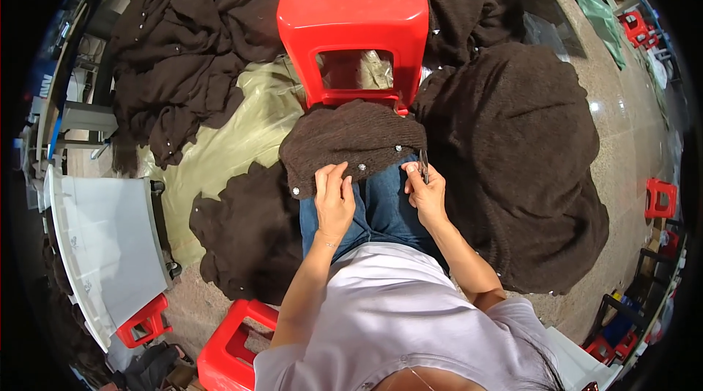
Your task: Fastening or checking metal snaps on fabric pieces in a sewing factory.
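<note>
A dark brown knit garment (344,135) lies across my lap, with several shiny round buttons along its near edge. At that edge, my left hand (335,204) has its fingers bent over the knit, gripping it between two buttons. My right hand (428,193) is closed around small dark thread snips (424,164), whose blades point away from me beside the garment's right corner. Its thumb and forefinger come together near the edge; whether they pinch a thread is too small to tell.
A red plastic stool (355,14) stands directly ahead, touching the garment. Brown knit heaps lie at far left (190,32), near left (249,237) and right (520,157). Yellowish plastic sheeting (249,113) covers floor on the left, near a white panel (110,237). Another red stool (227,347) is behind-left.
</note>
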{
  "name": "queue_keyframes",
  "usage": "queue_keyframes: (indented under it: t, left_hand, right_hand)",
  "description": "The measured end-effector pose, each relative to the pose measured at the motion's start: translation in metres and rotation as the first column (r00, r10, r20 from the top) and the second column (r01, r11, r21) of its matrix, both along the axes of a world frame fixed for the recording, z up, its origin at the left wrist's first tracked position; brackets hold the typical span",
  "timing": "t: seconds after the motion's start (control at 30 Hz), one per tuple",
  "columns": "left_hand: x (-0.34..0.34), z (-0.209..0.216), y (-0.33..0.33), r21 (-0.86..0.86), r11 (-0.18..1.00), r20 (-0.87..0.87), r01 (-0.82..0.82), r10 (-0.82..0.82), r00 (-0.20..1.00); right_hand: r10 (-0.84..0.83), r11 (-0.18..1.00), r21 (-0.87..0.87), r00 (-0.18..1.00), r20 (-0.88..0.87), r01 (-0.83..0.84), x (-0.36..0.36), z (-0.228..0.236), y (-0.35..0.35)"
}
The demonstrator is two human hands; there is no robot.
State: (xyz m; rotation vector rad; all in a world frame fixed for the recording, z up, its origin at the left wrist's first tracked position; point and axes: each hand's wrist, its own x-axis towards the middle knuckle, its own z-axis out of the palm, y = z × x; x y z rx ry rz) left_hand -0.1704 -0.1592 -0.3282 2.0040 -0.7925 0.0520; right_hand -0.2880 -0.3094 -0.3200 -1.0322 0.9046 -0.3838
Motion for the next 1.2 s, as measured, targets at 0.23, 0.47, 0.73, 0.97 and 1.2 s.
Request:
queue_keyframes:
  t: [0.23,0.47,0.73,0.97,1.2]
  left_hand:
    - [0.006,0.006,-0.010,0.249,0.968,0.141,-0.021,-0.014,0.990]
    - [0.008,0.007,-0.012,0.120,0.991,0.105,-0.060,0.047,0.993]
    - [0.010,0.010,-0.008,0.086,0.995,0.020,-0.054,0.052,0.998]
    - [0.010,0.010,-0.007,0.074,0.995,-0.022,-0.062,0.063,0.998]
    - [0.009,0.012,-0.001,0.026,0.997,-0.177,-0.068,0.072,0.982]
  right_hand:
    - [0.018,1.000,-0.019,1.000,-0.003,-0.018,0.002,0.000,0.002]
    - [0.013,0.999,-0.032,1.000,-0.008,-0.014,0.001,-0.002,0.003]
    - [0.154,0.987,0.067,0.983,-0.099,-0.148,0.009,0.009,0.006]
    - [0.246,0.906,0.354,0.969,0.013,-0.234,0.034,0.024,0.024]
    - [0.155,0.899,0.411,0.987,0.032,-0.154,0.048,0.016,0.029]
